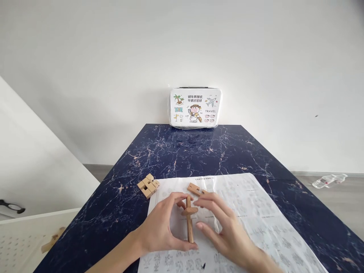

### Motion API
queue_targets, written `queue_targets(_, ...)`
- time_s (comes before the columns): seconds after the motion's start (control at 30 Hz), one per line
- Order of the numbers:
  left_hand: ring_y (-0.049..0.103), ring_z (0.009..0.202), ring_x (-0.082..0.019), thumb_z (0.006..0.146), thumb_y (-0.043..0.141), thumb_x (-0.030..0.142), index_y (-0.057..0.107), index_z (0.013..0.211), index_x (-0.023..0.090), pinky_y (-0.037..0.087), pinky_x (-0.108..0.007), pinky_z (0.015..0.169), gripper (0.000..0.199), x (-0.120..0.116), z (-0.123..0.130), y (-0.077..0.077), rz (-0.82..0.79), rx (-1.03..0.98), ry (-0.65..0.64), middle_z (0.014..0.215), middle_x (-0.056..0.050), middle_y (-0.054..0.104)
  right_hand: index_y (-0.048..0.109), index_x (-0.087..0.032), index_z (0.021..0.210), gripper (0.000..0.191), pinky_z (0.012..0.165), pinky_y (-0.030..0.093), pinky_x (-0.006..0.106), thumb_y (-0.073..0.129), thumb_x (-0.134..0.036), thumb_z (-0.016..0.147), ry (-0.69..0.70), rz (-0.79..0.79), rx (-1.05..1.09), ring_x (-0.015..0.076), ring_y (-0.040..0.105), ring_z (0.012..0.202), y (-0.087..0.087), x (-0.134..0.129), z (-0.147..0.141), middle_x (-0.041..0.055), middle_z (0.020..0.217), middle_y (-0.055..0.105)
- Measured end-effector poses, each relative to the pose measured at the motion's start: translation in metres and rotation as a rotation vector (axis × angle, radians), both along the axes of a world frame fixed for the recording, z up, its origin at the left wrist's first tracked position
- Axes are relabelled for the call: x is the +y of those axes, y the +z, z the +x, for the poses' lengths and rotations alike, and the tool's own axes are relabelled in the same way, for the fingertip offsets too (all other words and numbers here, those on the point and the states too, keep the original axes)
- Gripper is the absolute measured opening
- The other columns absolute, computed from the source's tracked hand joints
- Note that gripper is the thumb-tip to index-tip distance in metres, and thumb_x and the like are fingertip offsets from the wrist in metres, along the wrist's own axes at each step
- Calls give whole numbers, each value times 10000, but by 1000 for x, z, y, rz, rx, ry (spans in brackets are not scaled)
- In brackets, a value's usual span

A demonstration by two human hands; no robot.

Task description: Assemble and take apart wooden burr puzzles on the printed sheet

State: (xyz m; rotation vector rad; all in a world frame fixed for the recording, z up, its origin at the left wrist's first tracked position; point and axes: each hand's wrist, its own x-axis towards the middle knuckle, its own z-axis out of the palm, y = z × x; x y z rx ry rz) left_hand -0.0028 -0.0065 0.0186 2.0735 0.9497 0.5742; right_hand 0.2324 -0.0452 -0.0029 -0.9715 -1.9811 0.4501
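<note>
My left hand (162, 224) grips a cross of wooden puzzle pieces (189, 227) by its two ends, thumb at the near end and fingers at the far end. A short wooden piece crosses the long one near its far end. Close on the right, my right hand (226, 229) is open, its thumb and fingers apart; whether a fingertip touches the cross I cannot tell. Just beyond the hands, a notched wooden piece (194, 187) lies on the printed sheet (239, 185), partly hidden by my right fingers. Interlocked wooden blocks (148, 185) rest at the sheet's left edge.
The dark blue marbled table (196, 151) carries a white case with cartoon prints (196, 108) at its far edge, against the wall. Lower left stands a white perforated basket (17, 231) with wooden pieces (52, 241) inside. A clear plastic bottle (327, 181) lies on the floor at right.
</note>
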Motion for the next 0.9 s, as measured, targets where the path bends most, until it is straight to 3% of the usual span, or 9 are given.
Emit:
queue_targets(0.2, 614, 1261, -366, 596, 968, 533, 400, 1414, 330, 501, -575, 1055, 1017, -2, 1, -3, 100, 30, -48, 1395, -104, 604, 667, -235, 1194, 221, 792, 623, 358, 578, -118, 1029, 31, 135, 13, 211, 707, 934, -2, -1, -10, 68, 1068, 681)
queue_targets(0.33, 625, 1240, -354, 535, 994, 411, 390, 1388, 332, 505, -556, 1062, 1048, -4, 2, -3, 157, 32, -52, 1352, -73, 618, 678, -213, 1158, 223, 723, 617, 346, 605, -73, 1002, -10, 208, 28, 203, 713, 833, -1, 2, -12, 56, 1000, 714)
queue_targets(0.7, 578, 1248, -342, 472, 1005, 410, 380, 1412, 322, 514, -508, 1071, 1132, -5, 7, 3, 258, -44, -155, 1318, -77, 595, 666, -222, 1168, 221, 759, 621, 361, 594, -85, 1011, -107, 203, 45, 221, 735, 875, 3, 2, -11, 53, 969, 736)
queue_targets(0.9, 503, 1355, -367, 623, 961, 399, 260, 1520, 296, 473, -538, 1121, 1143, -6, 6, 2, 380, 3, -131, 1460, -143, 506, 629, -222, 1177, 221, 783, 613, 336, 556, -84, 1021, -148, 182, 97, 213, 710, 973, -1, 1, -10, 69, 1036, 694)
